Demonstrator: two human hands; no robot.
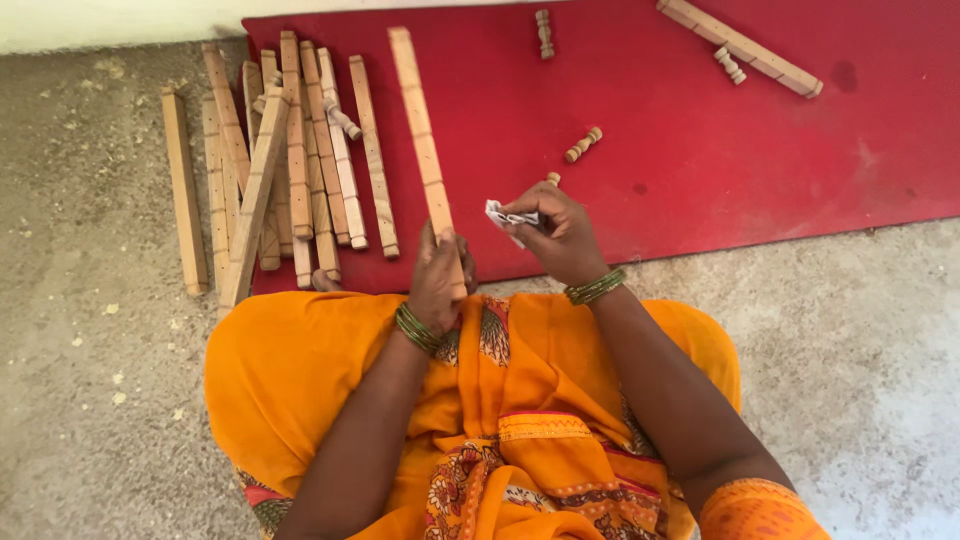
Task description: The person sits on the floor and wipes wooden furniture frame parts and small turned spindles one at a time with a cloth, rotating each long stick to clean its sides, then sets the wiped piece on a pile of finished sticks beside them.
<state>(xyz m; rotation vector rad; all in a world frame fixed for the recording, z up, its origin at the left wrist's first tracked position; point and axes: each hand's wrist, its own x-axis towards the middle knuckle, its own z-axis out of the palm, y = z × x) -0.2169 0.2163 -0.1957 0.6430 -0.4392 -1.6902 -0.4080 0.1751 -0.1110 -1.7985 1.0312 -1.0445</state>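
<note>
My left hand (438,278) grips the near end of a long wooden slat (420,130) that points away from me over the red mat (760,170). My right hand (560,235) holds a small folded white piece, perhaps sandpaper (505,216), just right of the slat. A short turned wooden peg (552,180) peeks out behind the right hand's fingers. Both wrists wear green bangles. My lap is covered in orange cloth (300,370).
A pile of several wooden slats (290,160) lies at the left, partly on the mat and partly on the concrete floor (90,330). Turned pegs (582,145) lie on the mat, another peg (544,33) farther back. A long slat (740,47) lies at the top right.
</note>
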